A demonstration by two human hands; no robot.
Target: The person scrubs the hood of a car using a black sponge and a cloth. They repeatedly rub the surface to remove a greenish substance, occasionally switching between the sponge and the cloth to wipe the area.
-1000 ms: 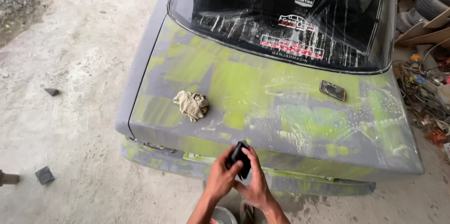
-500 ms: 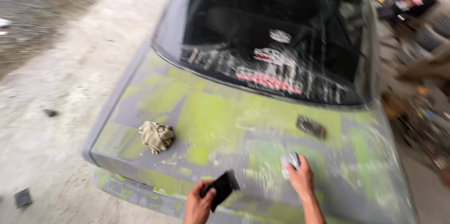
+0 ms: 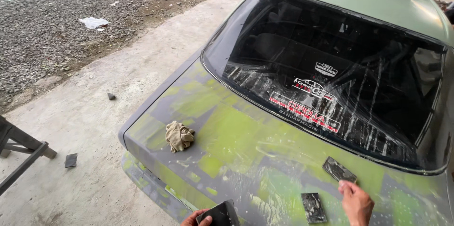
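Green and grey patches cover the wet trunk lid (image 3: pixel 246 145) across the middle of the frame. At the bottom centre my left hand (image 3: pixel 195 220) grips a dark sanding block (image 3: pixel 220 214) at the lid's rear edge. My right hand (image 3: pixel 355 202), at the lower right, rests on the lid with fingers loosely curled, holding nothing, well apart from the left. Between them lies a second dark block (image 3: pixel 313 207), and a third block (image 3: pixel 339 169) sits just above my right fingers. A crumpled tan rag (image 3: pixel 179 136) lies toward the lid's left side, below the rear window (image 3: pixel 340 65).
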